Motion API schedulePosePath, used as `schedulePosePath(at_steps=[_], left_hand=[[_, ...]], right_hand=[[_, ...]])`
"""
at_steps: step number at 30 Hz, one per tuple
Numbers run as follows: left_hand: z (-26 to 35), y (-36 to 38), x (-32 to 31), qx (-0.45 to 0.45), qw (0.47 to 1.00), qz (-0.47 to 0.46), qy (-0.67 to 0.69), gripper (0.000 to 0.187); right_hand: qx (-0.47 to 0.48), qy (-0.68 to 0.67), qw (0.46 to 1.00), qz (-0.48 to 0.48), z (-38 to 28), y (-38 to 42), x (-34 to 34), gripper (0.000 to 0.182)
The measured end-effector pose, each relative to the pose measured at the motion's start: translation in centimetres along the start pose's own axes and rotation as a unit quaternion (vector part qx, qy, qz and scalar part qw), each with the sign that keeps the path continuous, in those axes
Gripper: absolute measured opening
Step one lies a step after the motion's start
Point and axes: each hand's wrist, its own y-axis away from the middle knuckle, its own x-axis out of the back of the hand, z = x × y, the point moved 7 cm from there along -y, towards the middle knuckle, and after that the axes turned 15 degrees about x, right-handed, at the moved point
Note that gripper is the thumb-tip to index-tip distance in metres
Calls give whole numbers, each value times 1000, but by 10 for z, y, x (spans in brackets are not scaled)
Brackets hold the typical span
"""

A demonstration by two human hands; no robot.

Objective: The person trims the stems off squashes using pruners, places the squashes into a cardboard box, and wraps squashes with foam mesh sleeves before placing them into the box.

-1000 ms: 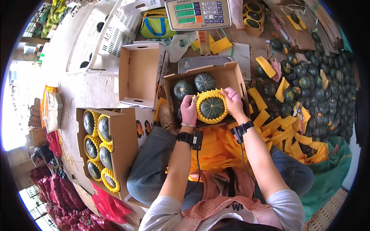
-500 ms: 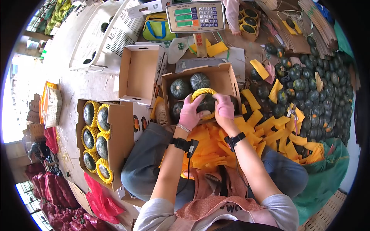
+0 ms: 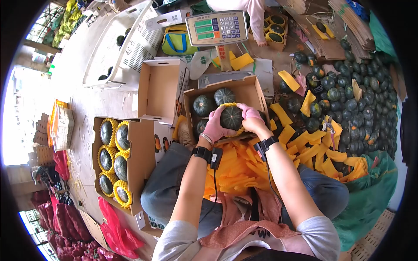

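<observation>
A dark green pumpkin [image 3: 231, 118] sits between my hands over the near part of an open cardboard box [image 3: 260, 89]. A yellow foam net [image 3: 228, 105] shows around its far edge and low on its right. My left hand [image 3: 215, 126], in a pink glove, is wrapped round the pumpkin's left side. On the right side, my right hand [image 3: 251, 118], gloved in pink too, grips the pumpkin and net edge. Bare pumpkins [image 3: 203, 105] lie in the box beyond and beside my left hand. What lies under the held pumpkin is hidden.
Loose yellow foam nets [image 3: 235, 167] heap before my lap. A box of netted pumpkins [image 3: 140, 163] stands left, near an open carton [image 3: 159, 89]. A scale [image 3: 217, 28] stands ahead. Piled pumpkins [image 3: 348, 104] cover the right. Another person's sleeve [image 3: 257, 19] shows at the top.
The net, which ringed the pumpkin's upper side, now sits lower around it, and more of the pumpkin's ribbed top shows. Both hands keep hold. The view has shifted slightly.
</observation>
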Motion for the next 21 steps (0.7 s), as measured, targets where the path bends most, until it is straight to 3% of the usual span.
schedulePosePath(at_steps=[1, 6, 9, 12, 13, 14, 15, 16, 17, 18, 19, 20, 21], left_hand=[[-2, -1, 0, -4, 1000, 6, 6, 114], [-4, -3, 0, -19, 1000, 3, 9, 116], [-7, -1, -2, -15, 999, -4, 32, 116], [-2, 3, -2, -33, 999, -1, 21, 123], [13, 10, 2, -72, 997, 5, 26, 127], [28, 18, 4, -108, 994, 9, 31, 130], [36, 24, 2, -142, 989, 11, 37, 134], [51, 25, -2, -170, 975, -78, 123, 142], [63, 32, -12, -125, 912, -198, 337, 137], [66, 28, -13, -140, 883, -215, 393, 125], [71, 20, -10, -157, 850, -230, 448, 114], [64, 4, -3, -109, 867, -167, 456, 79], [46, -18, -1, -38, 888, -102, 446, 62]], right_hand=[[17, -14, 1000, 1, 1, -2, -1, 71], [-90, -126, 988, -18, 3, 4, 4, 76], [5, -75, 997, 6, 23, -2, -8, 76], [22, -194, 981, 13, 9, 17, -2, 81], [12, -260, 966, 11, 4, 21, 1, 85], [-13, -336, 942, -1, 2, 25, 4, 102], [27, -312, 948, 58, -2, 19, 12, 108], [65, -282, 950, 116, -7, 15, 20, 115], [58, -222, 963, 144, -10, 10, 29, 116], [72, -438, 876, 191, -7, 0, 31, 110], [52, -503, 844, 177, -3, -10, 36, 102], [82, -449, 872, 178, -5, -18, 43, 102], [111, -394, 895, 178, -7, -25, 47, 102]])
